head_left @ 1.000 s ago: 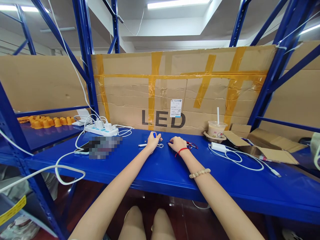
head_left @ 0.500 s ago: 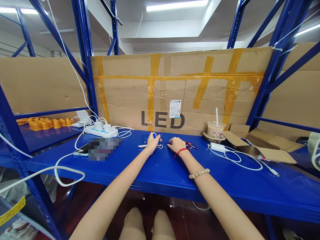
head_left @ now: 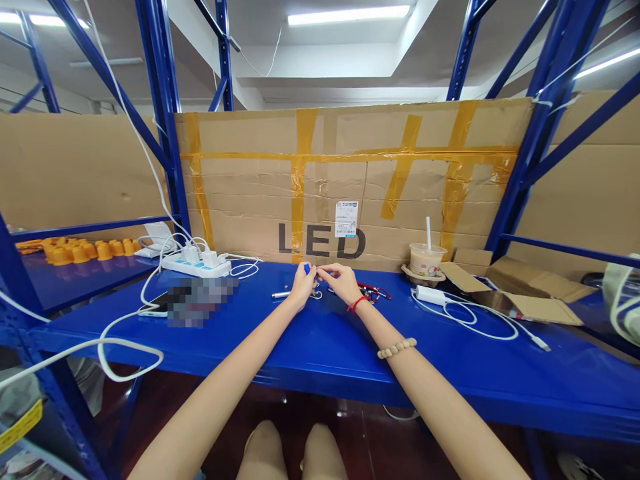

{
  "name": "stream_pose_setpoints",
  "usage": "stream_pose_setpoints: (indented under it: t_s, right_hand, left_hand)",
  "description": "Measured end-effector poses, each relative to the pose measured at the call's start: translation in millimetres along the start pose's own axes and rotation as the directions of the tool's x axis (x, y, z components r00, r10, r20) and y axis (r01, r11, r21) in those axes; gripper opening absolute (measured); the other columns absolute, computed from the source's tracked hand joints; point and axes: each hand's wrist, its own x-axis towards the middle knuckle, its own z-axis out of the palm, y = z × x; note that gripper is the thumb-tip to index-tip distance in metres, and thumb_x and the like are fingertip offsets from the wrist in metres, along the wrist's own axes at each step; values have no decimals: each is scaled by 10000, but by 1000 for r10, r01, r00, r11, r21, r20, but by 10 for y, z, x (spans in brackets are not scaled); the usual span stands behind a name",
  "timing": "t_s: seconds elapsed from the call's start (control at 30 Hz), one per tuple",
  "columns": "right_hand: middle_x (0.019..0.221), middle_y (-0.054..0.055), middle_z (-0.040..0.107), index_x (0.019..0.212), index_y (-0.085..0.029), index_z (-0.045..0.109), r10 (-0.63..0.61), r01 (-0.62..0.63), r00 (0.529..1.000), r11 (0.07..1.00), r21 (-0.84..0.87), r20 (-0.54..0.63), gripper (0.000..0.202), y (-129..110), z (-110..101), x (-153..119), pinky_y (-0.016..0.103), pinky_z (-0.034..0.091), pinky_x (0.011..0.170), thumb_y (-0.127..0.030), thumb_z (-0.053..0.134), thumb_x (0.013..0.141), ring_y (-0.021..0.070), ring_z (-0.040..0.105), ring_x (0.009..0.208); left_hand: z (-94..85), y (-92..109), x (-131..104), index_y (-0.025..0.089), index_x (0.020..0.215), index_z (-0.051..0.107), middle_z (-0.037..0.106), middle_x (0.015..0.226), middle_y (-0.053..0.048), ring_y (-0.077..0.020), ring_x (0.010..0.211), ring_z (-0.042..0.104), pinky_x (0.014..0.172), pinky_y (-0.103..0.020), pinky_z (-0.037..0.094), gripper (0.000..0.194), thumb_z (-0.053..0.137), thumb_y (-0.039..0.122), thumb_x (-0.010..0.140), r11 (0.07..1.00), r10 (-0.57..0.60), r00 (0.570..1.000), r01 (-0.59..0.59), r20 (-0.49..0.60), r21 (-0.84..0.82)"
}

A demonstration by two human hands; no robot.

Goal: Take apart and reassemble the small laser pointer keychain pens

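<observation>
Holding blue piece [head_left: 307, 269] in left hand [head_left: 301, 288], near carton [head_left: 245, 207]; probably light, stiff, slick; best pinched at sides. Cannot tell right hand's [head_left: 345, 284] grip.

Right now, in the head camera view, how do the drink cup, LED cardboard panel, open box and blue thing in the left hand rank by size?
1. LED cardboard panel
2. Open box
3. Drink cup
4. Blue thing in the left hand, partly hidden

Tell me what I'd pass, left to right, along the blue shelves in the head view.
Orange cup-shaped pieces, white power strip, left hand, right hand, drink cup with a straw, open cardboard box.
</observation>
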Motion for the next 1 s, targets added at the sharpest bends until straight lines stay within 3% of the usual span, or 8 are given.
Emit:
stream_pose_setpoints:
  t_s: [0.13, 0.3, 0.33, 0.4, 0.47, 0.63, 0.77, 1.0]
  right_hand:
    - [747, 57, 661, 901, -135, 671, 63, -74, 996, 981, 177, 64, 355, 35, -22, 8, 208, 440, 466, -414, 524, 737, 130, 568, 610]
    - [709, 37, 632, 854, -146, 672, 83, -127, 986, 934, 334, 143, 391, 20, -50, 38, 175, 415, 458, -482, 591, 672, 102, 539, 604]
    - [705, 32, 624, 853, -148, 669, 76, -129, 984, 924, 360, 159, 400, 8, -51, 48, 169, 410, 459, -494, 598, 665, 95, 532, 604]
    - [689, 16, 600, 853, -157, 661, 50, -139, 976, 894, 427, 214, 408, -11, -62, 63, 158, 404, 466, -513, 599, 664, 82, 517, 605]
    - [679, -4, 571, 864, -170, 645, 21, -176, 955, 841, 511, 295, 402, -10, -101, 57, 147, 399, 468, -515, 609, 662, 69, 501, 607]
    - [616, -16, 551, 834, -149, 619, 63, -240, 930, 849, 470, 362, 410, 103, -344, -65, 142, 385, 434, -502, 648, 628, 66, 478, 573]
    - [596, -13, 573, 821, -143, 601, 82, -224, 945, 868, 444, 315, 386, 216, -507, -179, 146, 376, 398, -469, 659, 625, 64, 473, 527]
    - [587, -17, 593, 788, -144, 606, 102, -254, 946, 824, 506, 309, 345, 279, -525, -222, 153, 390, 380, -439, 669, 620, 53, 473, 474]
  left_hand:
    - [17, 25, -17, 207, 739, 308, 443, 490, 81, -44, 336, 318, 343, -132, 180, 146, 429, 245, 811, 999, 39, 998, -38, 39, -12]
    - [43, 27, -54, 201, 726, 319, 428, 503, 78, -54, 395, 353, 407, -152, 265, 141, 413, 236, 824, 992, 122, 993, -122, 3, 30]
    - [55, 25, -69, 201, 732, 330, 425, 521, 75, -61, 441, 393, 450, -157, 303, 133, 422, 235, 823, 985, 166, 986, -164, -30, 44]
    - [87, 17, -108, 199, 745, 359, 427, 558, 63, -78, 530, 447, 538, -178, 352, 117, 427, 249, 826, 935, 339, 928, -314, -158, 163]
    - [129, -5, -156, 205, 787, 367, 439, 598, 54, -92, 556, 460, 561, -201, 364, 104, 403, 287, 840, 913, 384, 904, -342, -186, 222]
    - [239, -85, -260, 211, 790, 359, 458, 605, 49, -114, 587, 483, 612, -237, 370, 123, 371, 316, 853, 901, 334, 942, -329, 33, 284]
    - [283, -120, -278, 212, 784, 369, 486, 624, 43, -114, 596, 484, 635, -247, 367, 111, 404, 301, 840, 871, 310, 922, -374, 234, 320]
    - [269, -151, -216, 210, 756, 369, 445, 633, 38, -111, 613, 452, 632, -242, 344, 181, 421, 363, 838, 911, 249, 923, -326, 292, 253]
